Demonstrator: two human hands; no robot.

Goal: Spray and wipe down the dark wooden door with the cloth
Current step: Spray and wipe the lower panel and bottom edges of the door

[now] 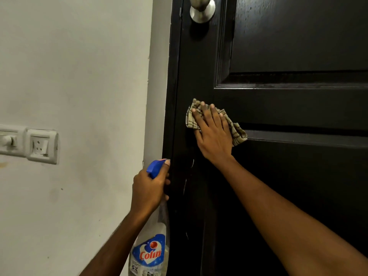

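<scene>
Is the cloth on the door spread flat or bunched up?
Bunched: the checked cloth is crumpled in folds under the right hand, pressed against the door.

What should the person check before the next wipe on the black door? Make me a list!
1. The beige checked cloth is against the dark wooden door: ok.
2. The right hand presses it, fingers straight: ok.
3. The left hand holds the clear spray bottle with blue trigger head: ok.
4. Nozzle pointed at the door: cannot tell.
5. The round silver metal knob is well above the cloth: ok.
</scene>
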